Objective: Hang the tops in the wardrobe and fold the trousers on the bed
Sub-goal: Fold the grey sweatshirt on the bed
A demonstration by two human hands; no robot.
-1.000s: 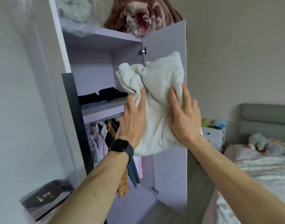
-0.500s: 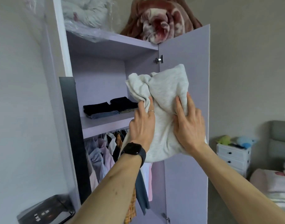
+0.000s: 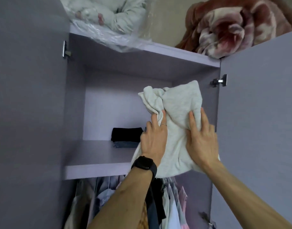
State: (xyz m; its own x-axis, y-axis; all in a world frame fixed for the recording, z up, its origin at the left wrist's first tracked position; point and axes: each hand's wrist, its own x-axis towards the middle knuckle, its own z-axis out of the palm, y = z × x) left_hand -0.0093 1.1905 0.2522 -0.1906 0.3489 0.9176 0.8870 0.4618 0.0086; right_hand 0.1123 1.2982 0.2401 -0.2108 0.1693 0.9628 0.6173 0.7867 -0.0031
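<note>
Bundled grey garment (image 3: pixel 178 104) now closer to the wardrobe (image 3: pixel 142 63) opening, centre right of the frame, over the shelf (image 3: pixel 95 156) edge, left hand (image 3: pixel 153 139) gripping a fold with curled fingers, right hand (image 3: pixel 201 139) pressing it with nearly straight fingers, dark folded clothes (image 3: pixel 125 134) behind.

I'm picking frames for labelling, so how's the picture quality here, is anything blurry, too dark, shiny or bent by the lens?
Head view throughout: soft, dim light with no hard shadows; faint sheen on the plastic bag; the wardrobe doors splay outward from wide-angle distortion; the grey garment, left hand and right hand look fairly sharp; the hanging clothes below are darker and softer.
</note>
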